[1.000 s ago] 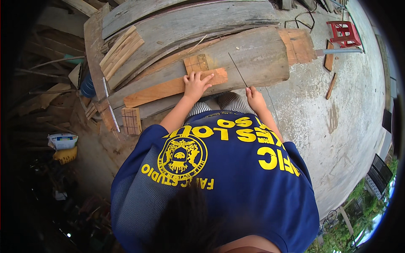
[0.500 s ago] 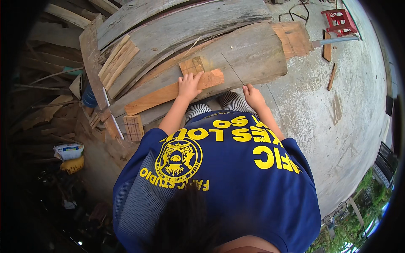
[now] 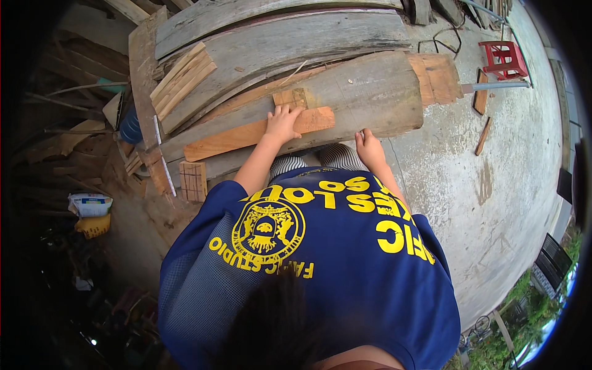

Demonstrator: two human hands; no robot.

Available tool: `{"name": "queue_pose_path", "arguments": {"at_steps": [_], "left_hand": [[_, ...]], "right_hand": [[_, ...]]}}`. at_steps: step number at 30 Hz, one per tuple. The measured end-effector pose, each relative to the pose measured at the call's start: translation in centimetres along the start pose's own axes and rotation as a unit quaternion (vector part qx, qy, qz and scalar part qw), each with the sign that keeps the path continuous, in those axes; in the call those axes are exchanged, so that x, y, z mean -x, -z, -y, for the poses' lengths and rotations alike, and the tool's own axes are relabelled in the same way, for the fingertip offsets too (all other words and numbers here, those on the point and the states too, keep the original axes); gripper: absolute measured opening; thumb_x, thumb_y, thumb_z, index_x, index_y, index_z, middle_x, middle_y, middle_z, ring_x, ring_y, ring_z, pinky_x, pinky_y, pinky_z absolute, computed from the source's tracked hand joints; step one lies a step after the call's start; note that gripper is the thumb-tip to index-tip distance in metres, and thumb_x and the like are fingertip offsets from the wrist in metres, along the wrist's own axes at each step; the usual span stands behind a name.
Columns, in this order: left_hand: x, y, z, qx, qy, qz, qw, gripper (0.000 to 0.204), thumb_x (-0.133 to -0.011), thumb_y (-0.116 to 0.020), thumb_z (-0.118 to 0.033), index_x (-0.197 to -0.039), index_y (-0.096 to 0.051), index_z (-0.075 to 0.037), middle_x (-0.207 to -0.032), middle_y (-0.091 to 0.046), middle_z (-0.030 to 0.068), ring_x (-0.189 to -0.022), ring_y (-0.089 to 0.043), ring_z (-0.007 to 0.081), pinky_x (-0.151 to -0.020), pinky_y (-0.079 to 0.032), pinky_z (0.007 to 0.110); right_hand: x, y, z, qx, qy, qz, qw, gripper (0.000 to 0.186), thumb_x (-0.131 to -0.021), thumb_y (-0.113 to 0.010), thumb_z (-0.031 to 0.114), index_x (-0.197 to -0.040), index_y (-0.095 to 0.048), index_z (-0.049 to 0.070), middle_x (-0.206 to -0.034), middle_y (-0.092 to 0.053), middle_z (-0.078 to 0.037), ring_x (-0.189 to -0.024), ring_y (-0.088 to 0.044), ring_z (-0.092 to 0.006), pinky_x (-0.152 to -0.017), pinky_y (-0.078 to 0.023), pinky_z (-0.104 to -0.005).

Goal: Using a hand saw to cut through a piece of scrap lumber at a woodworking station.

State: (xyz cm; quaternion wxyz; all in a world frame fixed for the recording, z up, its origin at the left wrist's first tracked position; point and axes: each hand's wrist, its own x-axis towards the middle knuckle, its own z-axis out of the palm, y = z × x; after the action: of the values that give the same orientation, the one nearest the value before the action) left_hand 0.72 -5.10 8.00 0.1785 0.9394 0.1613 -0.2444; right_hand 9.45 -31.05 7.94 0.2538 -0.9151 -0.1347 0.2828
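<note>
My left hand [image 3: 282, 124] lies across a reddish-brown wooden plank [image 3: 225, 143], with its fingers curled over the far edge and its thumb on the near side. The fingertips reach a short wood block [image 3: 290, 98] just beyond. Both pieces rest on a long, weathered grey board [image 3: 376, 92] in front of my knees. My right hand [image 3: 370, 150] is closed in a fist, near the board's front edge and right of the plank's end. A small dark tip shows at its fingers; the rest of what it holds cannot be made out.
Several light wood strips [image 3: 182, 80] lie bundled at the left, near a blue container [image 3: 131, 126]. A marked wood block [image 3: 193, 180] stands by the board's left end. A red plastic stool [image 3: 502, 60] and loose wood pieces [image 3: 483, 135] are on the concrete at right.
A thin dark rod reached from my right hand over the board; it no longer shows. That hand now sits slightly lower. My left hand stays on the plank while the view has shifted a little.
</note>
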Motion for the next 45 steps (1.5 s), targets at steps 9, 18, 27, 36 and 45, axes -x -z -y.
{"name": "queue_pose_path", "arguments": {"at_steps": [9,18,27,36,45], "left_hand": [[2.5,-2.7,3.7,0.0,0.027,-0.082,0.996,0.079,-0.058,-0.081,-0.027,-0.128,-0.046,-0.018,-0.12,-0.048,0.005,-0.119,-0.042,0.0235,-0.095,-0.031,0.048],[5.4,0.2,5.0,0.058,-0.03,-0.17,0.983,0.073,-0.054,-0.081,-0.022,-0.121,-0.05,-0.015,-0.116,-0.049,0.0049,-0.114,-0.045,0.0248,-0.095,-0.031,0.045],[8.5,4.1,5.2,0.099,-0.046,-0.218,0.97,0.071,-0.058,-0.077,-0.017,-0.123,-0.05,-0.013,-0.114,-0.051,0.0063,-0.113,-0.047,0.0253,-0.097,-0.035,0.041],[8.3,2.9,4.5,0.084,-0.069,-0.155,0.982,0.073,-0.057,-0.076,-0.016,-0.125,-0.049,-0.014,-0.116,-0.051,0.0068,-0.114,-0.047,0.0262,-0.096,-0.036,0.04],[7.1,3.0,4.5,0.074,-0.082,-0.148,0.983,0.072,-0.058,-0.076,-0.018,-0.124,-0.05,-0.013,-0.115,-0.051,0.0059,-0.113,-0.047,0.0259,-0.095,-0.037,0.04]], "right_hand": [[-3.9,-3.3,-2.7,-0.04,0.044,-0.079,0.995,0.047,-0.08,-0.06,0.02,-0.118,-0.044,-0.004,-0.108,-0.055,-0.029,-0.101,-0.054,-0.0435,-0.086,-0.044,-0.0457],[-8.2,-7.9,1.6,0.093,0.14,-0.005,0.986,0.052,-0.074,-0.066,0.024,-0.118,-0.05,0.001,-0.109,-0.057,-0.021,-0.102,-0.051,-0.0392,-0.091,-0.04,-0.0449],[-4.3,-13.9,9.8,0.092,0.277,0.08,0.953,0.082,-0.068,-0.073,0.048,-0.136,-0.04,0.015,-0.14,-0.037,-0.014,-0.131,-0.032,-0.0324,-0.108,-0.023,-0.0447],[-8.0,-21.5,6.9,0.2,0.169,-0.02,0.965,0.089,-0.069,-0.066,0.052,-0.142,-0.03,0.016,-0.15,-0.021,-0.015,-0.126,-0.019,-0.0612,-0.098,-0.023,-0.0674],[-8.7,-17.3,4.2,0.193,0.267,-0.074,0.941,0.087,-0.067,-0.069,0.046,-0.141,-0.028,0.027,-0.139,-0.03,-0.023,-0.118,-0.035,-0.0529,-0.094,-0.03,-0.0613]]}}
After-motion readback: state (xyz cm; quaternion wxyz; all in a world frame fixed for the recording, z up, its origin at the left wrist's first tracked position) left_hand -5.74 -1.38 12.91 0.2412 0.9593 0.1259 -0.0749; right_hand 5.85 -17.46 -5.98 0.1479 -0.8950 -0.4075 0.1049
